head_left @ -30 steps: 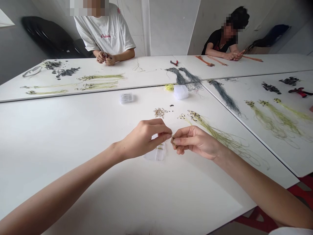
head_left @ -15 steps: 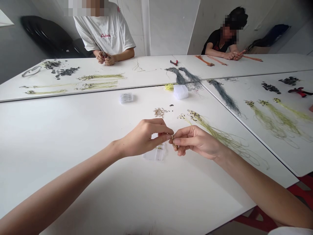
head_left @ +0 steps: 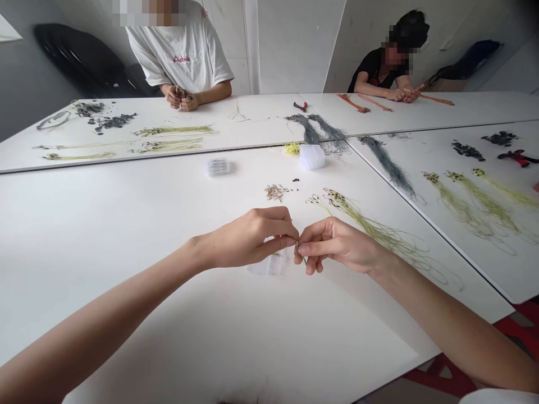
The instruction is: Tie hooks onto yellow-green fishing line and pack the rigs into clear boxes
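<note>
White laminate tabletops (head_left: 126, 314) meet to form the work surface; 12 o'clock is straight ahead of the wearer. A co-worker in a white T-shirt (head_left: 181, 56) sits at 11 o'clock and a co-worker in a black shirt (head_left: 374, 73) at 1 o'clock, both with their hands together at the far edge. A grey line bundle (head_left: 387, 167) lies at 1 o'clock, with red-handled pliers (head_left: 517, 158) beyond it at 2 o'clock. Nearer, a bundle of pale green lines with dark tips (head_left: 370, 230) fans out at 2 o'clock. A clear plastic box (head_left: 269, 265) lies under the hands. A loose heap of small brownish pieces (head_left: 275, 192) sits at 12 o'clock, just beside a few black beads (head_left: 295, 180).

The left hand (head_left: 248, 238) and right hand (head_left: 337, 245) meet at centre. Their fingers (head_left: 280, 242) press together, both pinching a small metal piece (head_left: 298, 245), too small to identify, held just above the box.

Progress, as judged from the layout: many lines lie gathered in bundles, while the loose heap and beads remain.
</note>
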Demonstrator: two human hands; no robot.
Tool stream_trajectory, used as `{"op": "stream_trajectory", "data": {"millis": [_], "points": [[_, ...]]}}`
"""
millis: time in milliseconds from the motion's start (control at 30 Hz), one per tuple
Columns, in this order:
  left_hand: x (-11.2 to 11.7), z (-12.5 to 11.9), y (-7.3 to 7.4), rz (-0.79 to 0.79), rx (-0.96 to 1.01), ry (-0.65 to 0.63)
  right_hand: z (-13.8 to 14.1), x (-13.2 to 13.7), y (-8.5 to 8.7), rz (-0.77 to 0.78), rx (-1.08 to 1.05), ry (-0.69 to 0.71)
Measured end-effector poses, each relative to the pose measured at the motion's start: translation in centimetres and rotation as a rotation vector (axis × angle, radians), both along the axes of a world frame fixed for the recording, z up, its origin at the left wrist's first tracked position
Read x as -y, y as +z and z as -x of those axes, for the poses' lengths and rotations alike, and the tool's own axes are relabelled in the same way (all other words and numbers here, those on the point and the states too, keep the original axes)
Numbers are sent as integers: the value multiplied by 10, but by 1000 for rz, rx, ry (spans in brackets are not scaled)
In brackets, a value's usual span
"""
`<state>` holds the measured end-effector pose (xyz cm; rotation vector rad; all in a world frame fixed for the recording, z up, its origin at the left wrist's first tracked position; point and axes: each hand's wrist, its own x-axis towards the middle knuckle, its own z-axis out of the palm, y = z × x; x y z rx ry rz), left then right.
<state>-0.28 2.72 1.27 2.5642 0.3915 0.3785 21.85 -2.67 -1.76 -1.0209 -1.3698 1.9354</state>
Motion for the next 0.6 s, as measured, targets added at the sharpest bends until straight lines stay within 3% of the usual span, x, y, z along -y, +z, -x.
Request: {"op": "stream_trajectory", "data": {"millis": [300, 600], "points": [[4, -3, 8, -318, -81, -84, 0, 0, 0, 16, 21, 12], [8, -6, 5, -444, -62, -50, 2, -1, -1, 54, 45, -39]]}}
